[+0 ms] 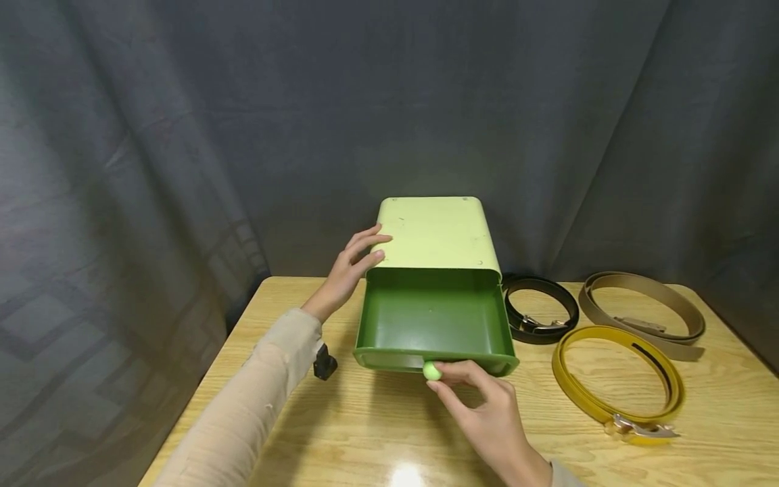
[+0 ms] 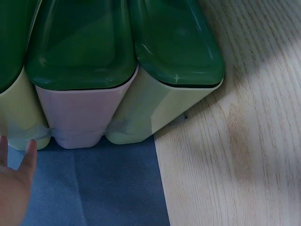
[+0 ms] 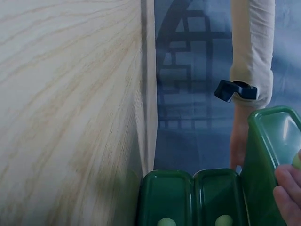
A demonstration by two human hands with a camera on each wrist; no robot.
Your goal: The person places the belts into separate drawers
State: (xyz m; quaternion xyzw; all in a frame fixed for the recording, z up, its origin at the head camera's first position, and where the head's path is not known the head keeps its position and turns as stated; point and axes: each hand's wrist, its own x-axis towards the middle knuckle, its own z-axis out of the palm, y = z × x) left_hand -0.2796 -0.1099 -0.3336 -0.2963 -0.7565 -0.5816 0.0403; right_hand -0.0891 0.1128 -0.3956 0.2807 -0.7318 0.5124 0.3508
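Here, right hand [image 1: 489,412] pinches open drawer [image 1: 389,360] by its knob [image 1: 431,370]; left hand [image 1: 354,264] touches cabinet [image 1: 435,233], fingers extended

Curtain [image 1: 426,101]: we see it hanging dark and folded behind the tabletop [image 1: 730,412], a lattice pattern [image 1: 36,345] at lower left.
Tabletop: pale, grained wood before us.
Light: white glare [image 1: 406,475] nearest us.

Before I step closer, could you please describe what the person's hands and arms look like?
The left arm wears a long, plain beige sleeve down to the wrist, with a small black device at the cuff. Neither of the hands, left hand or right hand, wears a glove. Only a little of the right sleeve shows, also pale.
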